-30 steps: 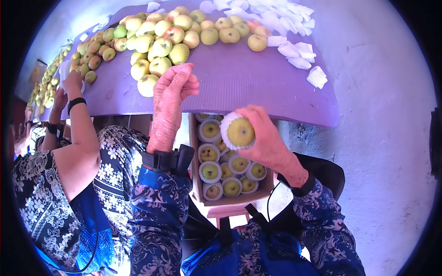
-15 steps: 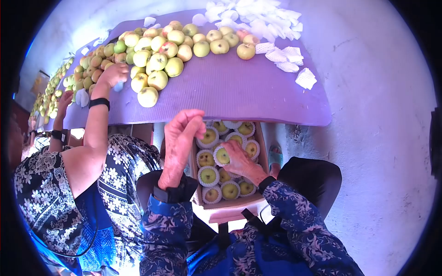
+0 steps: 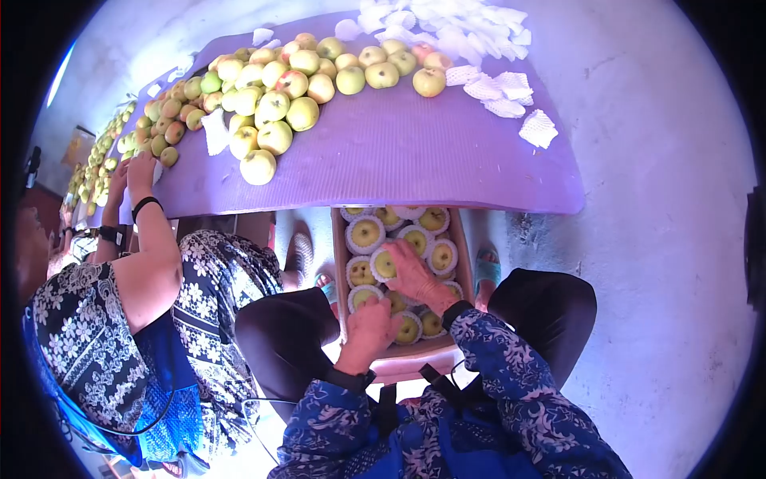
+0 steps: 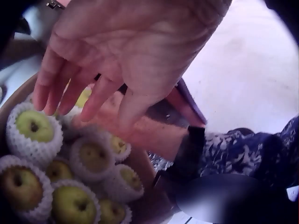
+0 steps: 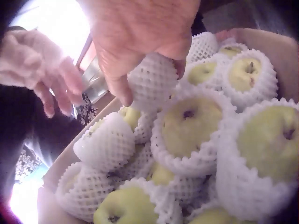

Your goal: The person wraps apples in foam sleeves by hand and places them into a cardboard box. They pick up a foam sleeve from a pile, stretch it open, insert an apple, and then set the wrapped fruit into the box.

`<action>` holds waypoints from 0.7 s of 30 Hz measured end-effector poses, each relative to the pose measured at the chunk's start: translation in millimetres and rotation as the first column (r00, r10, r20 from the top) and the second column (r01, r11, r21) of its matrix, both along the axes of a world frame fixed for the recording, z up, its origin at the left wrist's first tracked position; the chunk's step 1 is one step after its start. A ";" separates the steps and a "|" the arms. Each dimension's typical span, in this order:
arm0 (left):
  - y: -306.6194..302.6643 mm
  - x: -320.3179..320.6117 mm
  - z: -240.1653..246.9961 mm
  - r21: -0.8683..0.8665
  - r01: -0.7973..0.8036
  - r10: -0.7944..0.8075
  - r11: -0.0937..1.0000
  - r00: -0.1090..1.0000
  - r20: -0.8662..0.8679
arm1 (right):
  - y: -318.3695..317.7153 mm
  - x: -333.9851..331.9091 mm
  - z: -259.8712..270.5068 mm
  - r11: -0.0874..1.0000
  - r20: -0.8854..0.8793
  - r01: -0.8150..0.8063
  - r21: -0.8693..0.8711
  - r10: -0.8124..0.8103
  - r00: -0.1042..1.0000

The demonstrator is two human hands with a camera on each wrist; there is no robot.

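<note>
My right hand (image 3: 416, 278) reaches into the cardboard box (image 3: 341, 275) and grips an apple in a white foam net (image 3: 384, 266). In the right wrist view, thumb and fingers lie around the netted side (image 5: 153, 79) of that apple. Other netted apples (image 5: 189, 121) surround it, several with their stem ends up. My left hand (image 3: 370, 329) hovers over the near left part of the box, holding nothing. Its fingers (image 4: 52, 86) hang loosely extended above the netted apples in the left wrist view.
Above the box's far end, a purple-covered table (image 3: 399, 160) carries a heap of bare apples (image 3: 275, 104) and a pile of white foam nets (image 3: 455, 28). On the left, another person (image 3: 104, 295) reaches to the table. My knees (image 3: 542, 311) flank the box.
The right hand has lowered the netted apple into the box. My left hand has come down from the table edge to the box's near end. The other person's hands shifted about the table.
</note>
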State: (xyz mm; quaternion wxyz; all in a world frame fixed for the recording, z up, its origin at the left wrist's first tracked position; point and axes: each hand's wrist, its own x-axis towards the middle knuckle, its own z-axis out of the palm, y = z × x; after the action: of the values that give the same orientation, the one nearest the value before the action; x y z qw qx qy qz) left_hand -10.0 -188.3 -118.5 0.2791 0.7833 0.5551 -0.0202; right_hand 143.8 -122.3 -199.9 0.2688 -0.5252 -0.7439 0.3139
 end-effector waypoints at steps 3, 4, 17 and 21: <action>-6.8 3.4 -16.6 0.060 0.008 -0.006 0.998 0.999 -0.039 | -0.3 3.9 -7.3 1.000 0.003 -0.003 0.015 0.003 1.000; -8.3 2.7 -22.5 0.065 0.012 -0.010 0.998 0.999 -0.041 | -1.5 4.9 -11.1 1.000 0.018 -0.008 0.021 0.008 1.000; -1.2 3.3 -28.4 -0.006 0.026 -0.026 1.000 0.996 -0.086 | -0.2 6.2 -21.6 0.993 0.210 -0.080 0.088 0.060 0.976; -2.3 2.0 -27.6 -0.001 0.041 -0.041 0.999 0.997 -0.068 | -3.6 4.7 -11.2 0.981 0.237 -0.073 0.180 0.029 0.971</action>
State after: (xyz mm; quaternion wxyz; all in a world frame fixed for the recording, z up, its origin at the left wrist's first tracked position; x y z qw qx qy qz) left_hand -7.9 -190.7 -146.0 0.2597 0.7935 0.5478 -0.0525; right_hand 148.5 -125.9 -211.1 0.2198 -0.5114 -0.8097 0.1856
